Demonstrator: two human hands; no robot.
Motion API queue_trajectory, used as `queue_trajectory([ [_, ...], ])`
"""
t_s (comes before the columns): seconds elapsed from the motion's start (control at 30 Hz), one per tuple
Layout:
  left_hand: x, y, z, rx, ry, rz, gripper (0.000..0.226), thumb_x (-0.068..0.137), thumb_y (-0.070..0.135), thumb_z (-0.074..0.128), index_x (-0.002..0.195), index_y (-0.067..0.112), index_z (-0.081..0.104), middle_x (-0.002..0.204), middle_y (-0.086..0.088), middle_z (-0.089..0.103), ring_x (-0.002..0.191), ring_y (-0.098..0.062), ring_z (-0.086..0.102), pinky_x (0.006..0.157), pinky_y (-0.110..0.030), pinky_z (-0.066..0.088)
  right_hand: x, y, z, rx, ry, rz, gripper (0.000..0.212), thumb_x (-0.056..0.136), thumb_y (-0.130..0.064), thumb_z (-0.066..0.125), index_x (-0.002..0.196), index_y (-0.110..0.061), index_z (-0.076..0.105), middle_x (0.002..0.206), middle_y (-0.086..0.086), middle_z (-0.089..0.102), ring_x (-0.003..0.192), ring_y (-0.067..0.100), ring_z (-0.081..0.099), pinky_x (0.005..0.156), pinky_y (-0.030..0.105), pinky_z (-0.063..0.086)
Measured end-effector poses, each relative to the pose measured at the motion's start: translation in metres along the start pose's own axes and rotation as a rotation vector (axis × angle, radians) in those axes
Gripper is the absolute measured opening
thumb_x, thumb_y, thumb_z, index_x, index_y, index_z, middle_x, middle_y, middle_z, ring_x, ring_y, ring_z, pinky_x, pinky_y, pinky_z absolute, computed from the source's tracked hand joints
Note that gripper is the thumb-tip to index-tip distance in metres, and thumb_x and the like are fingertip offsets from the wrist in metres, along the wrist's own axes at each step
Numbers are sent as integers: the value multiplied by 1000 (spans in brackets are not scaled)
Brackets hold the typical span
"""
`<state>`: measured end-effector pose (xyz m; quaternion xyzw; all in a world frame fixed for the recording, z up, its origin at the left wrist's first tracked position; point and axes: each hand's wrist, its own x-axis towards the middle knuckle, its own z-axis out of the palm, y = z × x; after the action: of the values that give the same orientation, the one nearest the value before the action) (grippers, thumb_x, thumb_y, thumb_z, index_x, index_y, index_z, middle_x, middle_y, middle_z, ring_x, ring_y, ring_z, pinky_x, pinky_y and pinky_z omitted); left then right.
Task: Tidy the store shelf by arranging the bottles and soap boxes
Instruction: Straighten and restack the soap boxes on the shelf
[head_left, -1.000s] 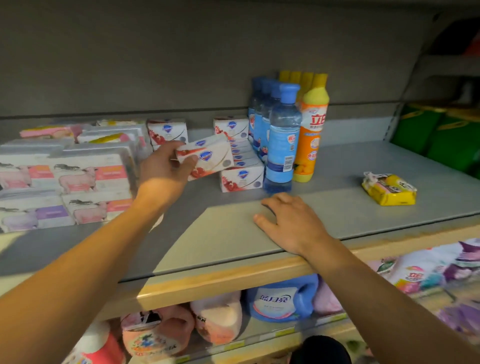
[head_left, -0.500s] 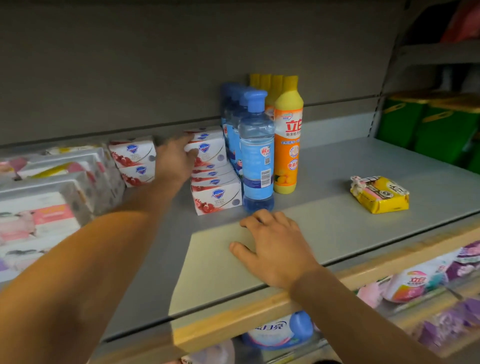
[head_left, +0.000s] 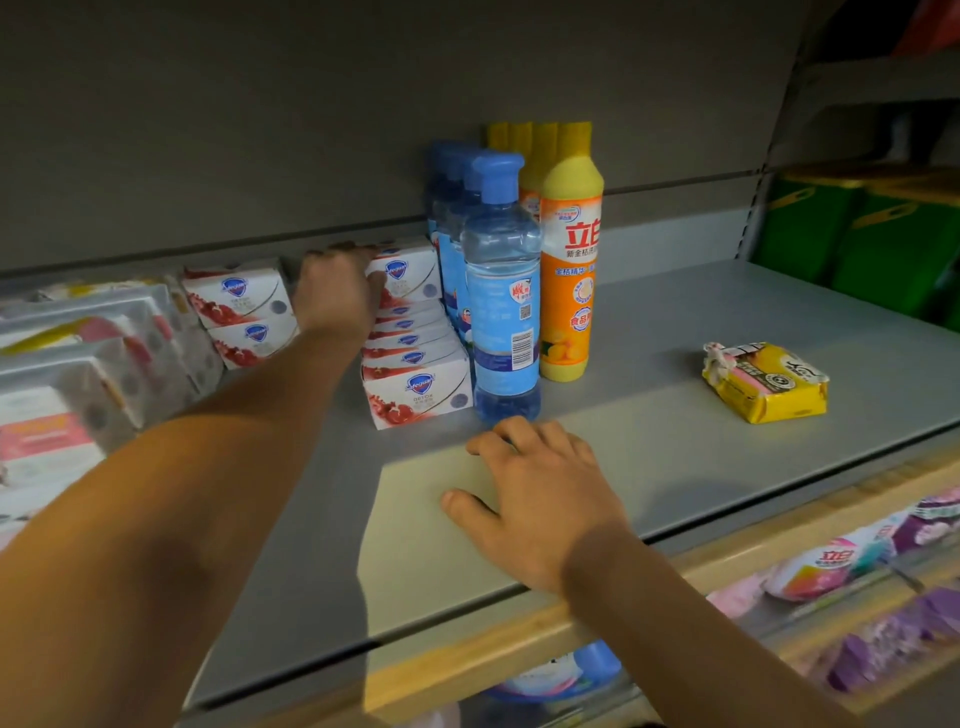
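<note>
On a grey metal store shelf (head_left: 675, 332) under dim light, a person sets a white-and-red soap box (head_left: 410, 273) on top of the back end of a row of matching boxes (head_left: 415, 384), which runs from the front of the shelf toward the back wall. The left hand (head_left: 337, 291) reaches deep into the shelf and rests against the left face of that upper box; its fingertips are hidden behind the box, so whether it grips the carton or merely presses it with straight fingers cannot be told from this view. The row stands just beside a line of blue-capped clear bottles (head_left: 501, 291), touching or nearly so, with a line of yellow-and-orange detergent bottles (head_left: 569, 270) immediately to their right. To the left of the hand, apart from the row, two more of the same boxes (head_left: 241, 312) sit stacked one on the other. The right hand (head_left: 535, 499) lies palm down on the front of the shelf, fingers relaxed and holding nothing, apparently as a brace.

The step in hand appears to be seating the box squarely on the row. The next move would call for letting go without nudging the bottles, then dealing with the stray yellow packet (head_left: 766, 382), which lies alone well to the right. White multipacks (head_left: 78, 364) crowd the shelf's left end, and more goods fill the shelf below (head_left: 841, 561).
</note>
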<state>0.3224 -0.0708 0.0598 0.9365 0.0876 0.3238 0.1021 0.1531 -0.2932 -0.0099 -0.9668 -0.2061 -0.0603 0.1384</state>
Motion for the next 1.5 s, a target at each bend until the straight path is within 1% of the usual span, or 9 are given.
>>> queue_trajectory([
  [0.5, -28, 9, -50, -179, -37, 32, 44, 91, 29, 65, 132, 15, 57, 126, -9, 64, 111, -28, 62, 95, -42, 53, -3, -3, -4, -32, 15, -2, 62, 88, -69, 28, 134, -31, 46, 131, -5, 45, 121, 23, 40, 106, 42, 33],
  [0.6, -63, 0, -68, -328, -25, 44, 42, 91, 27, 64, 132, 16, 59, 126, -8, 65, 109, -25, 63, 92, -32, 49, -4, -4, -6, -33, 16, -5, 60, 89, -67, 32, 135, -30, 47, 132, -5, 46, 122, 23, 41, 105, 40, 34],
  [0.73, -122, -25, -92, -558, -96, -43, 28, 88, 16, 67, 116, 17, 66, 100, 1, 69, 96, -18, 66, 83, -14, 46, -4, -5, -8, -41, 29, -12, 58, 90, -64, 38, 134, -29, 50, 134, -2, 49, 123, 25, 45, 103, 38, 38],
  [0.83, -162, -53, -109, -685, -199, -108, 18, 87, 5, 65, 102, 16, 68, 100, 0, 71, 97, -19, 68, 95, -35, 51, -1, -16, -7, 71, 54, -34, 54, 90, -61, 45, 131, -27, 55, 131, -2, 55, 120, 23, 50, 98, 36, 42],
  [0.97, -201, -93, -137, -792, -275, -235, 17, 93, 9, 61, 102, 21, 68, 81, -4, 75, 73, -11, 71, 84, -40, 56, 20, -55, -3, 376, 91, -138, 47, 87, -53, 57, 127, -29, 58, 129, -3, 58, 118, 16, 53, 91, 29, 43],
  [1.1, -220, -126, -162, -781, -288, -276, 15, 94, 10, 61, 106, 14, 68, 85, 0, 76, 76, -11, 71, 82, -36, 58, 63, -100, -1, 477, 117, -211, 45, 86, -46, 64, 128, -30, 57, 129, -5, 59, 114, 13, 55, 82, 24, 41],
  [1.2, -227, -145, -172, -776, -222, -310, 13, 95, 7, 59, 104, 8, 69, 87, -9, 74, 75, -20, 68, 77, -37, 55, 102, -129, 1, 427, 126, -240, 46, 88, -39, 66, 130, -23, 56, 133, 0, 57, 118, 19, 55, 93, 29, 42],
  [1.33, -223, -153, -167, -1087, -27, -571, 17, 96, 3, 54, 105, -10, 61, 76, -15, 59, 67, -25, 49, 63, -35, 43, 150, -154, 8, 287, 157, -312, 55, 89, -39, 63, 138, -17, 49, 139, 7, 50, 123, 28, 52, 95, 34, 40],
  [1.5, -214, -162, -160, -1117, 19, -670, 12, 92, 10, 61, 100, 6, 69, 86, -21, 69, 73, -27, 60, 71, -39, 54, 209, -175, 14, 146, 243, -266, 63, 88, -37, 65, 143, -16, 43, 143, 11, 43, 128, 35, 44, 100, 39, 40],
])
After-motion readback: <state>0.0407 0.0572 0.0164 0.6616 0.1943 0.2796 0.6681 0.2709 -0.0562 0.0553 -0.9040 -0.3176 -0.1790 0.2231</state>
